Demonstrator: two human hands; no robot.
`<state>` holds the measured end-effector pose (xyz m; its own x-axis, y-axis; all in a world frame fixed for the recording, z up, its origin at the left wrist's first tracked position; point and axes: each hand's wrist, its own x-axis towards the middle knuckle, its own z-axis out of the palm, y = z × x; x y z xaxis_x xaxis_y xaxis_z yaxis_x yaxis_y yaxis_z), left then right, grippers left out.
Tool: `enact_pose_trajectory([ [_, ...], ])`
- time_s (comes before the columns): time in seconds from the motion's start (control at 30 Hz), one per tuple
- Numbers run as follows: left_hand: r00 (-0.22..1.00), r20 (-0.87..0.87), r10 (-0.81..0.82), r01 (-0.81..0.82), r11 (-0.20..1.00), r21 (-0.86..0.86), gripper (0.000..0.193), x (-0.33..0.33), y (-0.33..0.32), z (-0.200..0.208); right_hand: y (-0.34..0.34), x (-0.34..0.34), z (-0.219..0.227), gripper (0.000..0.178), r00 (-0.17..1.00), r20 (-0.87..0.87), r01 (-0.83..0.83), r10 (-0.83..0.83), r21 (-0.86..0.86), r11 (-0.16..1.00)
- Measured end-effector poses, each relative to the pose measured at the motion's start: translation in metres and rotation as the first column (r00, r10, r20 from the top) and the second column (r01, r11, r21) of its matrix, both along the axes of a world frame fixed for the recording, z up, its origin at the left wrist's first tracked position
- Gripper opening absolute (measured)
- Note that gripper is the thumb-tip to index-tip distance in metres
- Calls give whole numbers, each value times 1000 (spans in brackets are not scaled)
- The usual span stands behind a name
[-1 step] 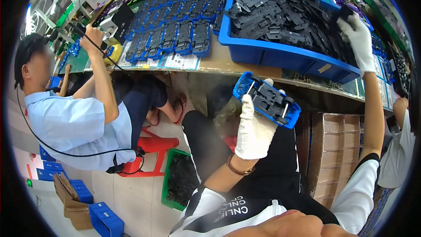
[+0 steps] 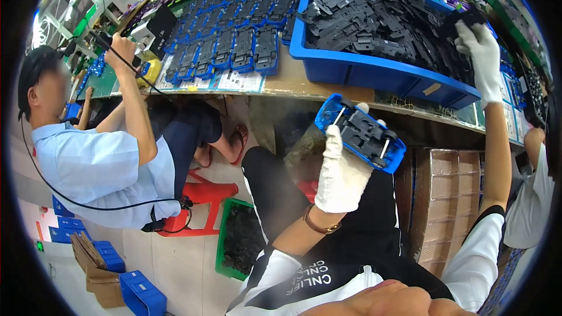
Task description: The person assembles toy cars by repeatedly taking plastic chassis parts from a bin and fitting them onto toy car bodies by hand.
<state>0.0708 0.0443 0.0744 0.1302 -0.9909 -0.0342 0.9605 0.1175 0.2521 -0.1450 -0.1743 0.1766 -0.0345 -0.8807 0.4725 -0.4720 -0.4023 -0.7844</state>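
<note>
The left grip (image 2: pixel 342 175), gloved white, is clamped on a blue fixture tray (image 2: pixel 361 133) held just below the counter (image 2: pixel 304 85) edge. The right grip (image 2: pixel 480 47), also gloved, closes on a black part (image 2: pixel 462 19) inside the blue bin (image 2: pixel 374 73) of black parts.

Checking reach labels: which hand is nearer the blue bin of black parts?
Right. The right hand reaches into the blue bin; the left hand holds a blue fixture below it.
</note>
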Motion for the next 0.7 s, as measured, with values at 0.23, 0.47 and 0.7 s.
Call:
enact_pose_trajectory([
  [0.23,974,26,-225,227,968,-111,73,-22,11,16,145,55,-59,17,789,603,-370,117,316,874],
  [0.47,992,46,-115,115,993,-4,65,-17,14,5,163,58,-94,57,787,584,-416,197,267,869],
  [0.7,990,81,-112,103,989,106,69,-22,19,1,143,56,-75,52,651,-758,-499,41,-387,776],
])
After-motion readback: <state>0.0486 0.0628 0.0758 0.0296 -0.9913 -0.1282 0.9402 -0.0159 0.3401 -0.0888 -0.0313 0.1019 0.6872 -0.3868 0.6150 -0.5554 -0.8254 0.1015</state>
